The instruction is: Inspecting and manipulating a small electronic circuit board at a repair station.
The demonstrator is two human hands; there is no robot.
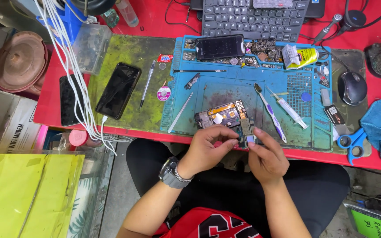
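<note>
An opened phone (225, 115) with its back off and its circuit boards showing lies at the front of the blue repair mat (225, 90). My left hand (206, 147), a watch on its wrist, pinches the phone's near edge between thumb and fingers. My right hand (265, 156) holds a small circuit board piece (248, 137) at the phone's lower right corner. Both hands meet over the red table's front edge.
On the mat lie tweezers (181, 112), a toothbrush (270, 112), a syringe (289, 110) and another phone (220, 46). A black phone (118, 90) and a pen (147, 83) rest on the green mat. Behind are a keyboard (252, 17), a mouse (352, 87); blue scissors (351, 143), white cables (73, 75).
</note>
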